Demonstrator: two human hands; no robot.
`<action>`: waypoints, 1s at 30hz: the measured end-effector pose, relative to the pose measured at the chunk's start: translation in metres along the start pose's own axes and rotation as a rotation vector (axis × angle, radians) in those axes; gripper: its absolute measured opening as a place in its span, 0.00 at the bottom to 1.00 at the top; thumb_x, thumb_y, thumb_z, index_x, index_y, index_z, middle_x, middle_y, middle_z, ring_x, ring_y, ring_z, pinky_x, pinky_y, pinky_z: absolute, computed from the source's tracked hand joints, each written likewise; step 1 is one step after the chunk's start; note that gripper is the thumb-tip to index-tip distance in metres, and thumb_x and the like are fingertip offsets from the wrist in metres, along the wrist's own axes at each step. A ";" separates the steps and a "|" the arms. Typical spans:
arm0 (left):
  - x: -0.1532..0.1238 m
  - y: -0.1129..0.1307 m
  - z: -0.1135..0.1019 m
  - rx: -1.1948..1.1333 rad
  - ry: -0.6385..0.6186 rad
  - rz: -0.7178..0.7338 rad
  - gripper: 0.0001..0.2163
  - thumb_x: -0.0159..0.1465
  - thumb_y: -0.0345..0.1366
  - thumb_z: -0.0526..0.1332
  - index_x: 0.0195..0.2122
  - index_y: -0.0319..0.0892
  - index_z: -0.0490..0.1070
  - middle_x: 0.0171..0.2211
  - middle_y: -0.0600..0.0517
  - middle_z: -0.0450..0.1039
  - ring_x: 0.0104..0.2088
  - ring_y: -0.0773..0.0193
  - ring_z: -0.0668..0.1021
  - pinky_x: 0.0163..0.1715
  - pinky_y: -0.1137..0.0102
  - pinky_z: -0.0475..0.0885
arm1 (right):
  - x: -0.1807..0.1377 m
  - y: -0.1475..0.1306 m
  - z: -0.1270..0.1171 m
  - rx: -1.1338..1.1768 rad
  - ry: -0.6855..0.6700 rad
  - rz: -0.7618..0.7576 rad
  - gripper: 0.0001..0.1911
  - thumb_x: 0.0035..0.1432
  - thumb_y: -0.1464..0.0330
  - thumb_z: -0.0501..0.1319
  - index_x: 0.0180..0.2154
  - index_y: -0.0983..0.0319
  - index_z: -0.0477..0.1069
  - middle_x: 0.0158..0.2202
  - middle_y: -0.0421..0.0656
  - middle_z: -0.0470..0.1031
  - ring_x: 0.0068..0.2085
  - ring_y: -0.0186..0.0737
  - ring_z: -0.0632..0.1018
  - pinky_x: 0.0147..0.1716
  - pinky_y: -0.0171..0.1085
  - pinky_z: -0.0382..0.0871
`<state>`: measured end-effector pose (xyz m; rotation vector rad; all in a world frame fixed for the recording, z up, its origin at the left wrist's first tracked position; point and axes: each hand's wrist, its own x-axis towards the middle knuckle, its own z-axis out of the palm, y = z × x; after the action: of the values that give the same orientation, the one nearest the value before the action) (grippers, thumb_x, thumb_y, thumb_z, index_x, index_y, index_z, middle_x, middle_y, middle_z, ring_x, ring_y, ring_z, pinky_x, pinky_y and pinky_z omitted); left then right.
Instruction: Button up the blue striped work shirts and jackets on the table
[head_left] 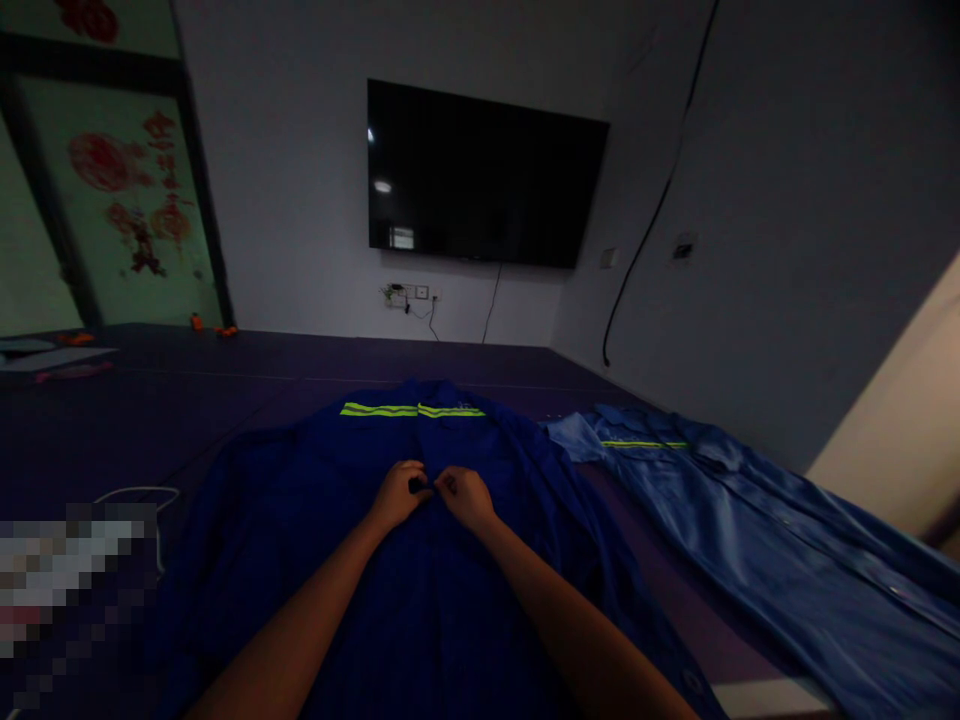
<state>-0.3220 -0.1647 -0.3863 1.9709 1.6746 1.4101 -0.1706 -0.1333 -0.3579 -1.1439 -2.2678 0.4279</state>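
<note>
Dark jacket (439, 570): its lower end is cut by bottom edge.
Light jacket (697, 500): cut by right edge.
Fingers (411, 467): their grip is too small to tell.

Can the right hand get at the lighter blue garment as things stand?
Likely yes: nothing upright shows between the right hand and the lighter blue garment, though the hand is at the dark blue jacket.

We see a dark-blue garment (435, 590) lying spread on a purple surface (187, 400), collar away, yellow-green stripes (379, 410) across it
</note>
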 end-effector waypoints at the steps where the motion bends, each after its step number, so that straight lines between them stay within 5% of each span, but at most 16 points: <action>1: 0.000 0.000 0.000 0.002 0.001 0.002 0.05 0.46 0.28 0.66 0.24 0.40 0.72 0.40 0.48 0.72 0.44 0.59 0.72 0.45 0.63 0.65 | 0.000 0.000 0.000 -0.004 -0.003 -0.003 0.07 0.51 0.70 0.56 0.31 0.60 0.74 0.29 0.41 0.76 0.30 0.33 0.75 0.27 0.28 0.62; 16: 0.000 0.000 0.001 0.079 0.023 0.090 0.04 0.48 0.28 0.64 0.22 0.40 0.69 0.35 0.49 0.72 0.40 0.60 0.72 0.42 0.65 0.66 | -0.003 -0.004 -0.006 -0.117 -0.082 -0.065 0.15 0.44 0.61 0.61 0.36 0.59 0.73 0.32 0.40 0.76 0.31 0.34 0.75 0.29 0.30 0.63; 30: 0.000 0.000 0.002 -0.037 0.085 0.094 0.11 0.46 0.31 0.67 0.31 0.42 0.70 0.40 0.48 0.70 0.43 0.59 0.71 0.45 0.62 0.66 | -0.005 -0.007 -0.007 -0.168 -0.078 -0.031 0.16 0.46 0.72 0.57 0.39 0.58 0.73 0.37 0.40 0.75 0.36 0.35 0.74 0.33 0.30 0.63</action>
<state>-0.3211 -0.1637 -0.3871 2.0200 1.5968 1.5675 -0.1685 -0.1410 -0.3506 -1.1915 -2.4236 0.2778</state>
